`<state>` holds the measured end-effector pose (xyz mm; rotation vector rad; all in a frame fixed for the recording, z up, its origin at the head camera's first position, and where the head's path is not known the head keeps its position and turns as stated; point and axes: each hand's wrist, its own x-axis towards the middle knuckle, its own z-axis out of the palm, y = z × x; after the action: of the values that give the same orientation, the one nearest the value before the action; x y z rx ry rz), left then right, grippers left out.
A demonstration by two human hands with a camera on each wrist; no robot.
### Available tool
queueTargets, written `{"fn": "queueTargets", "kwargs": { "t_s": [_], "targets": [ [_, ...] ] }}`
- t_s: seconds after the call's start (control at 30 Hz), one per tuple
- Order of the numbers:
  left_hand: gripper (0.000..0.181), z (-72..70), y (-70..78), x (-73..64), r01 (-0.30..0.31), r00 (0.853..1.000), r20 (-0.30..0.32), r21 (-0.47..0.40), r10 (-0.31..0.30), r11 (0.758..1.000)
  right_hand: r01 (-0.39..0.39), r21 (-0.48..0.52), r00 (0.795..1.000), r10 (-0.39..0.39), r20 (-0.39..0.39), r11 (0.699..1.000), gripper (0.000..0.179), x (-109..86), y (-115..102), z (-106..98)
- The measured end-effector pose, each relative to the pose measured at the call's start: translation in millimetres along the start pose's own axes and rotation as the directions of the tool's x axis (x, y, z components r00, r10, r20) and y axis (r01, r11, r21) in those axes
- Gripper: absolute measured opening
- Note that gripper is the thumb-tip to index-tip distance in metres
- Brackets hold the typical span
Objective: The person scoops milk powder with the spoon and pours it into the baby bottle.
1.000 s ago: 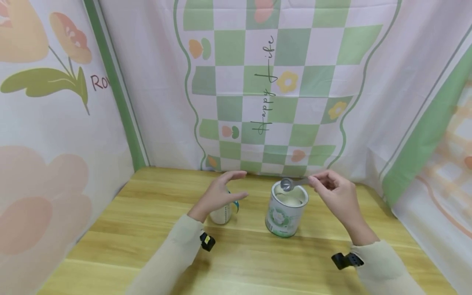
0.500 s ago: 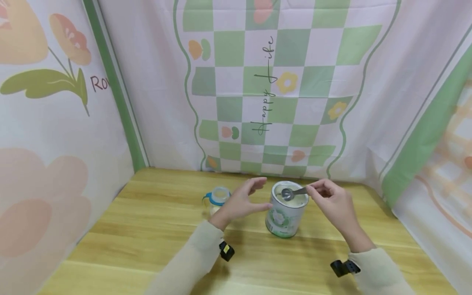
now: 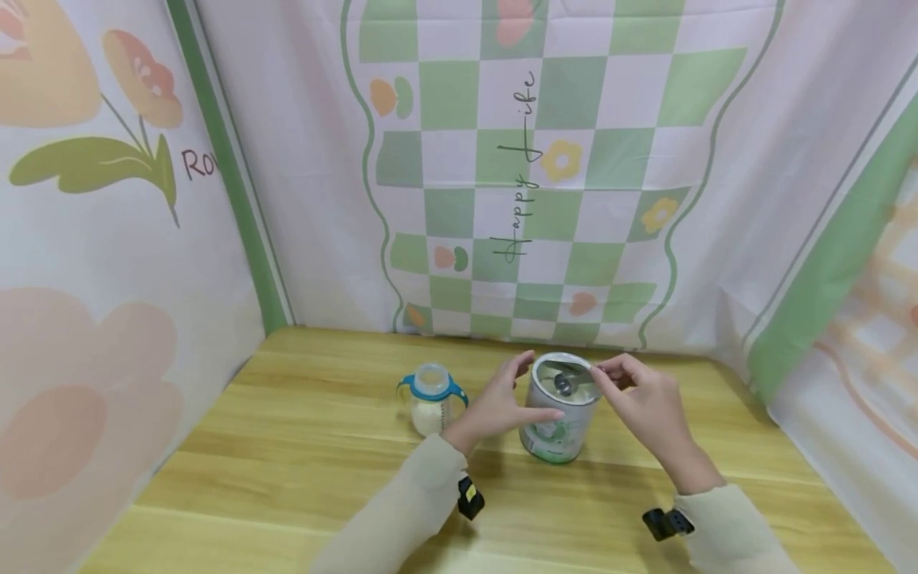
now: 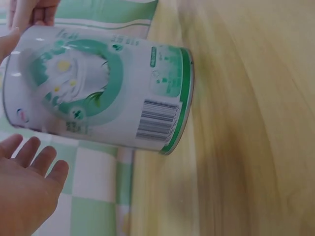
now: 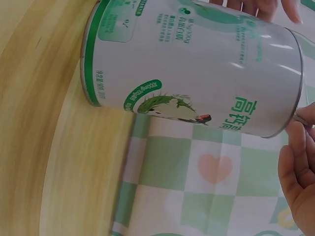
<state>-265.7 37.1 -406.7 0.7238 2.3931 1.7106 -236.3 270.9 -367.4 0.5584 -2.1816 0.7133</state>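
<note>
A white and green milk powder can (image 3: 555,438) stands upright on the table. My right hand (image 3: 645,402) pinches the handle of a metal measuring spoon (image 3: 563,385), whose bowl is inside the can's mouth. My left hand (image 3: 495,408) is at the can's left side, thumb in front and fingers behind, loosely extended. In the left wrist view, the fingers of that hand (image 4: 29,191) look apart from the can (image 4: 88,83). Left of the can stands a baby bottle (image 3: 430,410) with a blue collar and handles, holding pale powder; my left wrist partly covers its right side.
The wooden table (image 3: 287,446) runs back to a hanging cloth (image 3: 523,215) with green and white checks. Patterned cloth (image 3: 86,263) also hangs at the left. The bottle is close to my left forearm.
My left hand has moved right, from in front of the bottle to the can, uncovering the bottle. My right hand has lowered the measuring spoon into the can's mouth.
</note>
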Motion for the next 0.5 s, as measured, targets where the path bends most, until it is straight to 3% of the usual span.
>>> {"fn": "queueTargets", "kwargs": {
  "t_s": [0.33, 0.5],
  "targets": [
    [0.103, 17.9, -5.7, 8.5, -0.022, 1.0, -0.007, -0.112, 0.021, 0.993, 0.152, -0.061, 0.988, -0.15, 0.046, 0.986, 0.016, 2.5, -3.6, 2.9],
    [0.107, 22.7, -3.5, 10.4, 0.002, 1.0, -0.027, -0.098, -0.005, 0.995, 0.189, -0.084, 0.979, -0.181, 0.096, 0.978, 0.016, 4.2, -5.0, 5.2]
  ]
}}
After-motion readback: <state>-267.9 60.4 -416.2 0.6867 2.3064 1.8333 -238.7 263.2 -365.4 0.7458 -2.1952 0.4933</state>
